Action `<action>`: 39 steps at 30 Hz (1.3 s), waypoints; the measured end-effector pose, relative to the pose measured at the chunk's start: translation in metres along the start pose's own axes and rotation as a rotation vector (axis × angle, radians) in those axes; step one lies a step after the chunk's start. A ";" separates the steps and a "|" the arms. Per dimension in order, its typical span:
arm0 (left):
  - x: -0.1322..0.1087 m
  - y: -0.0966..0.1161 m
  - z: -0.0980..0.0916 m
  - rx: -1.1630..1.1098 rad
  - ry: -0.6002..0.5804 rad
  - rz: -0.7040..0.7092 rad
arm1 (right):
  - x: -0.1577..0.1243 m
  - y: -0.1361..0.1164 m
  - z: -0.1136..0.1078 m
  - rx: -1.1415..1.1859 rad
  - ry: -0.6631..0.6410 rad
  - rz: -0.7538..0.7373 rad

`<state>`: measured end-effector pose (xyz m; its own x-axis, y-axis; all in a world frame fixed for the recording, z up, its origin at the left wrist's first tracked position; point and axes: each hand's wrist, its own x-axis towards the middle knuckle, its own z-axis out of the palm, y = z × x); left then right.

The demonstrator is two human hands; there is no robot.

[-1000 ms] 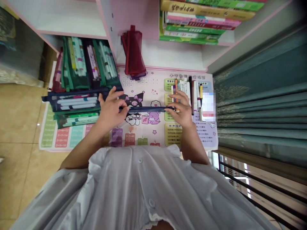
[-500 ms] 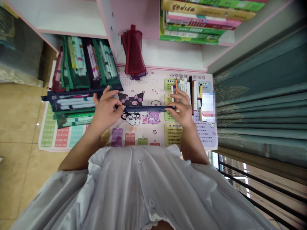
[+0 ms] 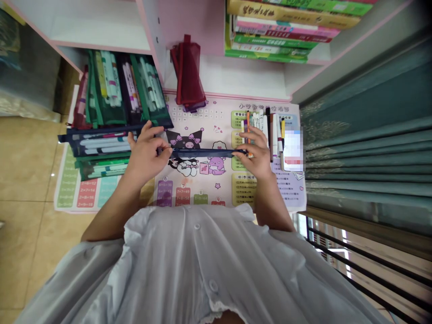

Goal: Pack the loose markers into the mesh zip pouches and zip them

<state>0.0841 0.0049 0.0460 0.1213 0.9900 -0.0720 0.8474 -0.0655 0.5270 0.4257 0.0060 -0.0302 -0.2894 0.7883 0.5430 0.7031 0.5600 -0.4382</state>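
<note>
A dark blue zippered pouch (image 3: 202, 153) is stretched level between my hands, seen along its narrow zipper edge. My left hand (image 3: 148, 150) pinches its left end between thumb and forefinger, the other fingers raised. At the right end, my right hand (image 3: 254, 153) pinches the pouch with thumb and fingers. Just beyond my right hand lie several loose markers (image 3: 268, 128) in a row. Left of my left hand, a blue mesh pouch (image 3: 101, 141) holding markers rests on the desk mat, with a green mesh pouch (image 3: 103, 167) of markers below it.
More filled mesh pouches (image 3: 124, 90) stand at the back left. Red mesh pouches (image 3: 189, 74) lie at the shelf edge. Stacked books (image 3: 273, 33) sit on the shelf. A phone (image 3: 293, 150) lies at the mat's right, near a teal curtain (image 3: 364, 121).
My left hand has shifted slightly to the left, along with its pinch at the pouch's left end. My right hand stays in place, still pinching the other end.
</note>
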 end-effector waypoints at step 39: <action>0.000 -0.024 -0.007 -0.032 0.031 -0.021 | 0.000 0.002 0.001 0.000 -0.014 0.017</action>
<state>0.0604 0.0073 0.0394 0.0869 0.9946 -0.0570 0.8323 -0.0410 0.5528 0.4264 0.0071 -0.0313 -0.2866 0.8013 0.5252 0.7083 0.5463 -0.4470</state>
